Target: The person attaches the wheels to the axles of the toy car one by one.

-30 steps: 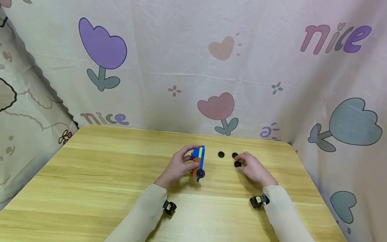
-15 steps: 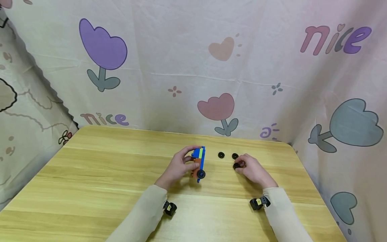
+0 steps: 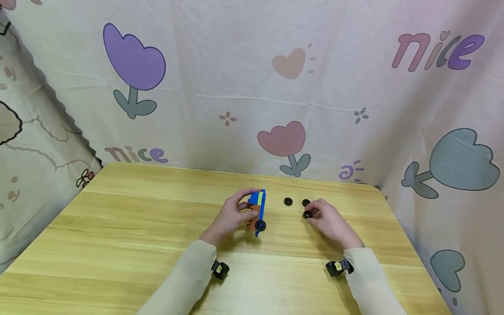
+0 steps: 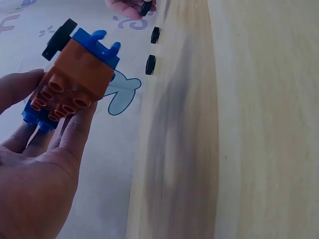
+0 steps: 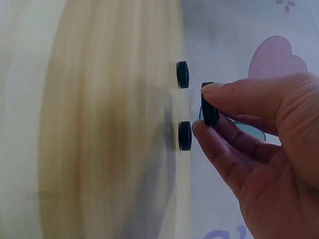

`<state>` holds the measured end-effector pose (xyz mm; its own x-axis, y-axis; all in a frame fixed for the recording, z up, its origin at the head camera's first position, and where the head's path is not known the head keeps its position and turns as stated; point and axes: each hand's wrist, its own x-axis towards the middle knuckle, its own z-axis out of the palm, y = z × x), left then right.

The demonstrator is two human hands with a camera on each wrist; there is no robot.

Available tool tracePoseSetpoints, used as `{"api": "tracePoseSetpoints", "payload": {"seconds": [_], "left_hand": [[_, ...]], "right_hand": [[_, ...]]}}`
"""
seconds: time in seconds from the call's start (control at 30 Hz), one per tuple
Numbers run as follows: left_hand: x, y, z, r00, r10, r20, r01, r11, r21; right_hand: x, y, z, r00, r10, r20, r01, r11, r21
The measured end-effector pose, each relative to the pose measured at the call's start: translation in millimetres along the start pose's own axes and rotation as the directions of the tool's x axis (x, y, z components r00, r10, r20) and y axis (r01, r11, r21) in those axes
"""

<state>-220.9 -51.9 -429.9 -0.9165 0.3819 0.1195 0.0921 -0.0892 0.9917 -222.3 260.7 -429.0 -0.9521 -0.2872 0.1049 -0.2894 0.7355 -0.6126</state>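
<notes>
My left hand [image 3: 232, 217] grips a toy vehicle [image 3: 256, 212] of blue, orange and yellow-green blocks, held up on its end. One black wheel [image 3: 260, 225] is on its lower side in the head view. In the left wrist view the orange block [image 4: 82, 69] shows its hollow tubes, with a wheel [image 4: 60, 39] beside it. Between thumb and fingers my right hand [image 5: 269, 134] pinches a black tyre [image 5: 209, 107], lifted off the table. Two more black tyres, one [image 3: 288, 201] left and one [image 3: 306, 202] right, lie on the table beyond it.
The wooden table [image 3: 118, 218] reaches back to a printed curtain [image 3: 220, 87] along its far edge. More curtain hangs at the left and right sides. A small black camera [image 3: 220, 271] is strapped to the left wrist, another [image 3: 334, 268] to the right.
The right fingers have closed round the nearest tyre and drawn it slightly left. The left hand and the toy vehicle have barely moved.
</notes>
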Motion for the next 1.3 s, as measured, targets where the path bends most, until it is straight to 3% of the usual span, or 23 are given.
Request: {"api": "tracePoseSetpoints", "payload": {"seconds": [0.43,0.73,1.3], "left_hand": [[0.6,-0.9,0.0,1.0,0.0,0.024,-0.001,1.0,0.019],[0.1,0.4,1.5,0.999,0.004,0.033,-0.004,1.0,0.012],[0.0,-1.6,2.3,1.0,0.015,-0.002,-0.015,1.0,-0.015]], "right_hand": [[-5.9,-9.9,-0.4,1.0,0.002,-0.011,-0.002,0.999,0.049],[-7.3,-22.9,-0.9,0.999,-0.014,-0.041,0.015,1.0,0.007],[-9.8,-49.5,0.3,0.99,-0.118,-0.083,0.117,0.993,-0.008]]}}
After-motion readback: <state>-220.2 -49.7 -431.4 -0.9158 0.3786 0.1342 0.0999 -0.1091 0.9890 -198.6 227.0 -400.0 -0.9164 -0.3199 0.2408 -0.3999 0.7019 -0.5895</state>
